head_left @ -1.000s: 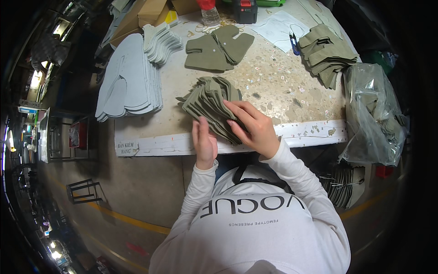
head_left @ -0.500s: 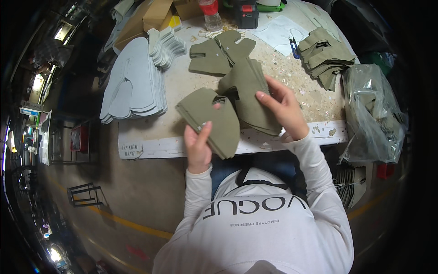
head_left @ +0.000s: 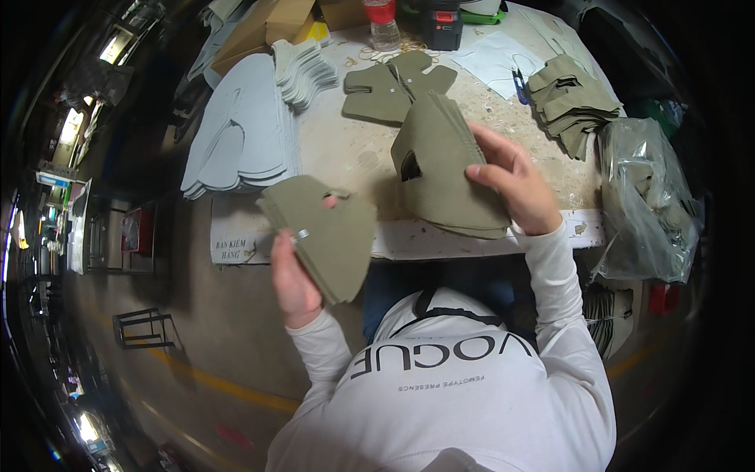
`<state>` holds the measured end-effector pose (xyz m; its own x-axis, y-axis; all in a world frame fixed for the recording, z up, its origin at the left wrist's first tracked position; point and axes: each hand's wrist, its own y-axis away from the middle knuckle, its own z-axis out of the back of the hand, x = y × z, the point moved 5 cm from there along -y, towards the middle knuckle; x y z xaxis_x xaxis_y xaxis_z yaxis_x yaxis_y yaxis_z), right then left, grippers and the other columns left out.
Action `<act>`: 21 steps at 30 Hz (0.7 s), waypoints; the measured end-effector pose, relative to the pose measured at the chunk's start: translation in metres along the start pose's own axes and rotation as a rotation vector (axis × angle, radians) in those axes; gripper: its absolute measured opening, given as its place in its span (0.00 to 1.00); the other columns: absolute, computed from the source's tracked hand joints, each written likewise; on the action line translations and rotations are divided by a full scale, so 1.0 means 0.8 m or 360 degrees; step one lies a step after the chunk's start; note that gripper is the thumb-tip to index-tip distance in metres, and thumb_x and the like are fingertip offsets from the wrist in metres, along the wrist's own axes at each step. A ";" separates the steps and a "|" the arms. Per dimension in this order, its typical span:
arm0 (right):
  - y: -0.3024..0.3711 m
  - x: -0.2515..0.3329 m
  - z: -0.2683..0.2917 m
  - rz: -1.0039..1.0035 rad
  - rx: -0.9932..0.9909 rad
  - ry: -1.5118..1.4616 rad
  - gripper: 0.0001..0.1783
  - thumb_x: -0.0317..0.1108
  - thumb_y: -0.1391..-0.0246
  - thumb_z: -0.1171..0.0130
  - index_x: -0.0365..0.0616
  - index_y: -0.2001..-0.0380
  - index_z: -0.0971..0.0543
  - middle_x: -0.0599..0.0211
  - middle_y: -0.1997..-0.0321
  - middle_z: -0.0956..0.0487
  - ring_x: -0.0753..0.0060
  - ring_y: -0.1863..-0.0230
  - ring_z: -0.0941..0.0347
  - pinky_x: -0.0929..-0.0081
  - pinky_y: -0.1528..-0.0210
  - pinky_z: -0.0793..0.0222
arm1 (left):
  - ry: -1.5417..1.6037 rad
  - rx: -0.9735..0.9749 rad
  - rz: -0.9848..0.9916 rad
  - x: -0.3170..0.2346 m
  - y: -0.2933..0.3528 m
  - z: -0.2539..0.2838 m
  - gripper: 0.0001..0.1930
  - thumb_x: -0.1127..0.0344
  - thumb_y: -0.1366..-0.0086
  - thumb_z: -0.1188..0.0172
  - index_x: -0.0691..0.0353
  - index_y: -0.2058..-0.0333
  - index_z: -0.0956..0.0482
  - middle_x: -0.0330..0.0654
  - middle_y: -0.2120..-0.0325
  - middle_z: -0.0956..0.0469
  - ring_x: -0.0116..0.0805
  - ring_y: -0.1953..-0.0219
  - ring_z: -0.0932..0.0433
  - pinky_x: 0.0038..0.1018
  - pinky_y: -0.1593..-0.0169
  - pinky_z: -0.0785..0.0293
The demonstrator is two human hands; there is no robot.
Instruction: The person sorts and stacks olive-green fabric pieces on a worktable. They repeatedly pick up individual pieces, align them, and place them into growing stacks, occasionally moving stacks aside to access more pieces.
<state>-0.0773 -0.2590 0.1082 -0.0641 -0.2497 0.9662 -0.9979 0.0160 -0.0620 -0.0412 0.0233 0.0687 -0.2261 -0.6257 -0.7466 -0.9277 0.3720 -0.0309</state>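
My left hand (head_left: 297, 275) grips a stack of olive-green cut pieces (head_left: 330, 240) by its left side, just off the table's front edge. A small white tag shows near the thumb, and a fingertip shows through the notch at the top. My right hand (head_left: 519, 179) is closed on the right side of a second olive stack (head_left: 444, 177), with the thumb on top; this stack has a dark notch on its left side. More olive cut pieces (head_left: 393, 88) lie on the table just beyond it, with small white tags on them.
Stacks of pale grey cut pieces (head_left: 236, 138) lie at the table's left. At the right are folded olive pieces (head_left: 568, 98), blue thread snips (head_left: 520, 85) and a clear plastic bag (head_left: 649, 204). A red-topped bottle (head_left: 383, 27) and a cardboard box (head_left: 259, 35) stand at the back. Small scraps litter the tabletop (head_left: 535, 149).
My left hand has moved left and toward me with its stack, away from the other one. My right hand has shifted slightly right, its stack more upright. The view has shifted a little.
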 end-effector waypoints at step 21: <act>0.032 -0.020 -0.090 0.0347 0.0046 0.1115 0.36 0.31 0.54 0.33 0.43 0.38 0.29 0.61 0.61 0.24 0.69 0.62 0.25 0.76 0.66 0.27 | -0.0869 -0.0103 -0.0205 0.046 -0.004 -0.055 0.13 0.70 0.33 0.40 0.70 0.54 0.28 0.43 0.59 0.20 0.24 0.58 0.24 0.23 0.52 0.28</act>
<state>-0.1016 -0.1845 0.1091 -0.2559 0.4337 0.8640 -0.9627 -0.0332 -0.2685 -0.0598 -0.0308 0.0707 0.0610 -0.2111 -0.9755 -0.9578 0.2626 -0.1167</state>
